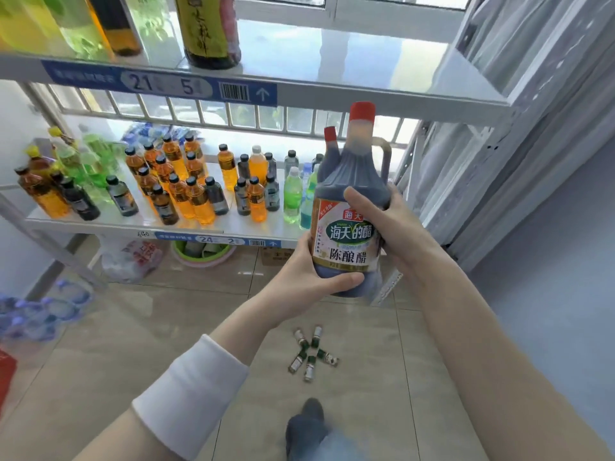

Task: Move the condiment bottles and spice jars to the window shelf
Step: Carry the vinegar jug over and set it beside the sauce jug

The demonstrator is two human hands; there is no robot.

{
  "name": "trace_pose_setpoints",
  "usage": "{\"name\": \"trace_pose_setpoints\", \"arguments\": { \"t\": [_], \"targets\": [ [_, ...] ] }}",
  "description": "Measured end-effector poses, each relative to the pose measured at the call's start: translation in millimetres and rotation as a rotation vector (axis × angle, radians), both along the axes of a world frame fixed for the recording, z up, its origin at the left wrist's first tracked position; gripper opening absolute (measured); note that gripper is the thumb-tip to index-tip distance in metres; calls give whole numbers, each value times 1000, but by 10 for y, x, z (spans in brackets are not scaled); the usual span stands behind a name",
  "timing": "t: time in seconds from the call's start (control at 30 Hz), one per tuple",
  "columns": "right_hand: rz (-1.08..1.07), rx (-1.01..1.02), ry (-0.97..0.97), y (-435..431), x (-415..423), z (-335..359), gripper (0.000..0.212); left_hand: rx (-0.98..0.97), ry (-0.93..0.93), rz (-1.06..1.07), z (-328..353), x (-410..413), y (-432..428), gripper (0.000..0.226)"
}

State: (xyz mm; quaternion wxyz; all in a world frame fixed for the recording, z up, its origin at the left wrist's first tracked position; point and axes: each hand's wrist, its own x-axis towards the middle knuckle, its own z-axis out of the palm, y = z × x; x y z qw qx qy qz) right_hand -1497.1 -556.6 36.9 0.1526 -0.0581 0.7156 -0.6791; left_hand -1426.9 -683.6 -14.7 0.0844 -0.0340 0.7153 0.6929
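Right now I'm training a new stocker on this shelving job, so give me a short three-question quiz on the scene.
1. True or false: both hands grip the large vinegar bottle.
2. Which hand supports it near the base? A) left hand B) right hand
3. Fill in: several small bottles lie on the ____.

Key: 1 true; 2 A; 3 floor.
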Motion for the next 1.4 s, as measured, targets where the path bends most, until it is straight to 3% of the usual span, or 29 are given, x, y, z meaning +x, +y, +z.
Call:
{"name": "trace_pose_setpoints", "arguments": {
  "t": [0.37, 0.83, 1.4],
  "targets": [
    [74, -17, 102, -480, -1549, 477, 81, -92, 124, 80, 428, -1513, -448, 73],
    [95, -93, 323, -1603, -2966, 1086, 54, -254, 288, 52, 1027, -3153, -1724, 73],
    [115, -70, 470, -2034, -3511, 744, 70, -305, 229, 33, 801, -3740, -2180, 81]
  ]
}}
